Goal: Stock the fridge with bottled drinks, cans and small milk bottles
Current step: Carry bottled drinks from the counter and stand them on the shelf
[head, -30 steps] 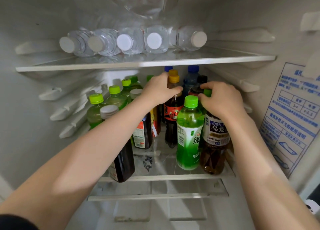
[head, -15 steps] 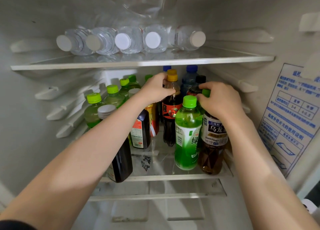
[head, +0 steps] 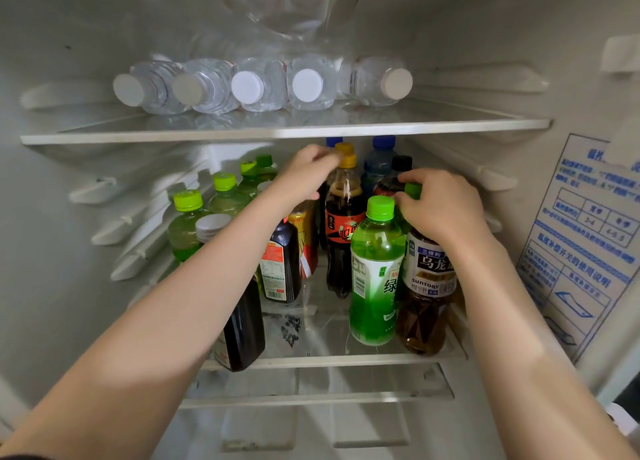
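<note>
Bottled drinks [head: 227, 201] stand crowded on the middle shelf [head: 311, 360] of the open fridge, with a green tea bottle [head: 375, 276] and a brown oolong tea bottle [head: 429, 279] touching each other at the front right, and water bottles [head: 263, 85] lie side by side on the upper shelf [head: 277, 134]. The right hand [head: 440, 206] reaches over the oolong tea bottle, and its fingers [head: 426, 179] curl round the top of a green-capped bottle [head: 412, 189] just behind the green tea bottle. The left hand [head: 304, 179] is deeper in, its fingers [head: 325, 154] bent beside the yellow cap of a cola bottle [head: 344, 224], but I cannot tell whether they pinch anything.
</note>
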A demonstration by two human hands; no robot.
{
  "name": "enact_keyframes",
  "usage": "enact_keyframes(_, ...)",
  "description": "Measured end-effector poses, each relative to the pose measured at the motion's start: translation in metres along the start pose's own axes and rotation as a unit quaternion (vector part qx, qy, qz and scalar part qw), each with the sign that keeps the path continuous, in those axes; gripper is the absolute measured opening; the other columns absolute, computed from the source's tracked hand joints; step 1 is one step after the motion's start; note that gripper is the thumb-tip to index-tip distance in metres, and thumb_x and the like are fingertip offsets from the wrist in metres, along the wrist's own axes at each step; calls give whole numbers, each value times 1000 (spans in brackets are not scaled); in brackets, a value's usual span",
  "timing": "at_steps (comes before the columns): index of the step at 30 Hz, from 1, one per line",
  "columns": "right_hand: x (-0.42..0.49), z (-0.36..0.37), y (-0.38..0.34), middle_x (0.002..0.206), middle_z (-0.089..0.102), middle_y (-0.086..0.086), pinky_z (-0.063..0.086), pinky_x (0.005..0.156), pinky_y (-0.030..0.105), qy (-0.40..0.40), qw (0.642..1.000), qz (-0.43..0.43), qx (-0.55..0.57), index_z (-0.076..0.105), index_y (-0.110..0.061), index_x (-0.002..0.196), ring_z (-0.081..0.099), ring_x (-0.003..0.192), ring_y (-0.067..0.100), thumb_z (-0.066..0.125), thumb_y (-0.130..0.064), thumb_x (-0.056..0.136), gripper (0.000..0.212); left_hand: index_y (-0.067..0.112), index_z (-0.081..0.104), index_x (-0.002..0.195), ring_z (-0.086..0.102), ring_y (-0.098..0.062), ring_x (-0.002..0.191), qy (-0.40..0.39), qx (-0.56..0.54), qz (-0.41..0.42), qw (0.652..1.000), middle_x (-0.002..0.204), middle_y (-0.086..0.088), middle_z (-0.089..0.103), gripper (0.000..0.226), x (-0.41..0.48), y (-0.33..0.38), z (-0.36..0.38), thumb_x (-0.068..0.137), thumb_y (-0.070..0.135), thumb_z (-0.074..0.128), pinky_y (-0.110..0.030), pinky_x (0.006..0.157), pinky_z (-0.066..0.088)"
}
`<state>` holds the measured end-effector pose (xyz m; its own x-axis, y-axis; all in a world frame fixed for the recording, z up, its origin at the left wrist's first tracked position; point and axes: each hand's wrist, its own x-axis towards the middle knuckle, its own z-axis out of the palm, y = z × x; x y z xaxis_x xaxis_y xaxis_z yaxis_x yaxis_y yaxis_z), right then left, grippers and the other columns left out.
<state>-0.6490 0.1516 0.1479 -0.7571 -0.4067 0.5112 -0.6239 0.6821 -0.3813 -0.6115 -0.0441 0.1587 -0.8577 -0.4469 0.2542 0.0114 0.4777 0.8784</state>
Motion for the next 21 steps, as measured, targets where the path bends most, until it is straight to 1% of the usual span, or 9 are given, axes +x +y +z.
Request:
enact_keyframes(2, 0, 0, 0, 124, 62, 5, 45, 80, 31, -2, 1000, -1, 3, 57, -26, 128, 57, 110, 27, 56, -30, 90, 38, 28, 54, 97, 53, -12, 88, 70, -43, 0, 997, 94, 6, 52, 13, 8, 4, 0, 99, 32, 41, -34, 79, 49)
enact_keyframes(3, -1, 0, 0, 124, 62, 5, 45, 81, 31, -3, 1000, -2, 4, 57, -26, 128, 57, 110, 27, 55, -30, 90, 38, 28, 52, 86, 52, -15, 83, 90, -39, 6, 995, 88, 3, 52, 18, 13, 5, 1, 99, 27, 40, -37, 81, 48)
enact_keyframes(7, -2, -1, 1, 125, 62, 5, 46, 84, 32, -1, 1000, -1, 11, 57, -26, 128, 57, 112, 26, 56, -29, 90, 38, 21, 52, 77, 52, -17, 78, 58, -20, -34, 998, 80, 0, 54, 18, 31, 10, 7, 94, 14, 51, -31, 74, 45)
enact_keyframes(10, -1, 0, 1, 126, 61, 5, 46, 86, 33, -2, 1000, -5, 9, 57, -26, 128, 56, 113, 27, 56, -29, 90, 38, 19, 52, 96, 58, -21, 97, -10, -15, -81, 997, 98, -5, 60, 9, 38, 11, 9, 93, 12, 54, -41, 92, 49)
enact_keyframes(12, 0, 1, 1, 126, 61, 5, 45, 85, 33, -2, 1000, -5, 12, 57, -26, 128, 56, 113, 27, 56, -29, 90, 38, 16, 54, 110, 59, -26, 106, -37, 2, -86, 996, 107, -10, 61, 18, 39, 10, 10, 93, 9, 53, -46, 95, 49)
enact_keyframes(13, 0, 1, 1, 126, 61, 5, 45, 85, 32, -1, 1000, -5, 14, 57, -26, 128, 56, 113, 27, 56, -29, 90, 38, 13, 55, 117, 60, -27, 105, -43, 28, -76, 996, 108, -12, 61, 24, 39, 9, 11, 94, 8, 52, -44, 92, 51)
enact_keyframes(16, 0, 1, 2, 126, 61, 4, 45, 85, 31, 4, 1000, -6, 12, 58, -26, 127, 56, 113, 26, 56, -29, 89, 38, 11, 53, 125, 57, -21, 85, -46, 114, -39, 992, 96, -8, 58, 31, 38, 9, 13, 95, 9, 48, -28, 63, 49)
enact_keyframes(17, 0, 2, 2, 126, 61, 4, 45, 85, 31, 5, 1000, -7, 12, 58, -26, 127, 56, 113, 26, 56, -29, 89, 38, 10, 53, 125, 57, -21, 83, -50, 118, -36, 991, 95, -8, 58, 30, 38, 9, 12, 96, 7, 46, -29, 62, 51)
enact_keyframes(21, 1, 2, 1, 125, 62, 4, 45, 84, 31, 10, 1000, -9, 9, 59, -26, 126, 56, 112, 26, 56, -30, 90, 37, 6, 51, 127, 60, -29, 98, -44, 117, -53, 991, 109, -15, 59, 33, 42, 7, 5, 95, 2, 45, -45, 88, 53)
